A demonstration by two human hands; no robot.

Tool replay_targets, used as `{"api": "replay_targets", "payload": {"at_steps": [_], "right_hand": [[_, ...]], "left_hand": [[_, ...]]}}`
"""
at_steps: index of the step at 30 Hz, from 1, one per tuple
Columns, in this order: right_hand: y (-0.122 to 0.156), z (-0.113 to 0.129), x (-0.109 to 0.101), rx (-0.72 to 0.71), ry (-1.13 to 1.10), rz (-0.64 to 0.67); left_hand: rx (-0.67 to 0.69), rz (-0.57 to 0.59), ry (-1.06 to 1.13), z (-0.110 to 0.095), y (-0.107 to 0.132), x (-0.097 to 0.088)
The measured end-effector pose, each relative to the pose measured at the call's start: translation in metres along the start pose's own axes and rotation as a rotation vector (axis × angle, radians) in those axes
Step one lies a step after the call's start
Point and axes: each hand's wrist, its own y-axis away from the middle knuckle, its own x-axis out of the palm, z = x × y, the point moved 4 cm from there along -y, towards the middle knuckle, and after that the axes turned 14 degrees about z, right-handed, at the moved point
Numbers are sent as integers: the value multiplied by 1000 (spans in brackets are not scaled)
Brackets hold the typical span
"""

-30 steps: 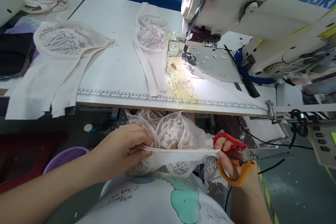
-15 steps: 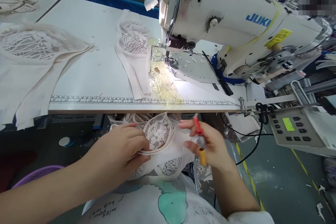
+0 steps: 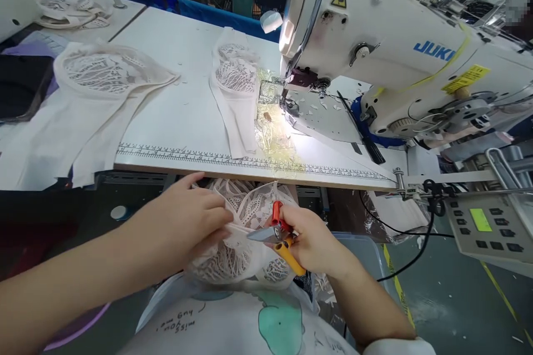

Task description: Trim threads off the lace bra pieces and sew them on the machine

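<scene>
In my lap, under the table's front edge, lies a white lace bra (image 3: 258, 199). My left hand (image 3: 195, 222) grips its edge, with the fingers curled over the fabric. My right hand (image 3: 312, 238) is closed round a small pair of scissors (image 3: 272, 234) with one red and one orange handle. The blades point left, over the bra and close to my left fingertips. Whether they touch the fabric I cannot tell. More lace pieces lie under and behind the bra, partly hidden by my hands.
A white JUKI sewing machine (image 3: 387, 39) stands on the table (image 3: 175, 116), its lamp lit. One lace bra (image 3: 235, 83) lies beside the needle, another (image 3: 104, 77) further left near a black phone (image 3: 25, 86). A control panel (image 3: 487, 222) juts out at the right.
My right hand has moved left and the scissors have swung round, blades now pointing at my left hand. My left hand stays on the bra. The surroundings have shifted right in view.
</scene>
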Motion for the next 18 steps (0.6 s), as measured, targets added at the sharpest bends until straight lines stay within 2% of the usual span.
{"api": "replay_targets", "payload": {"at_steps": [4,9,11,18], "right_hand": [[1,-5,0,33,-37,-1],[3,-10,2,49,-66,-8],[4,-9,4,55,-72,-12],[9,-13,14,67,-80,0]], "left_hand": [[0,-13,14,18,15,-15],[-142,-110,328,38,27,-17],[-166,-138,493,38,27,-13],[-88,-209,931,29,17,-1]]}}
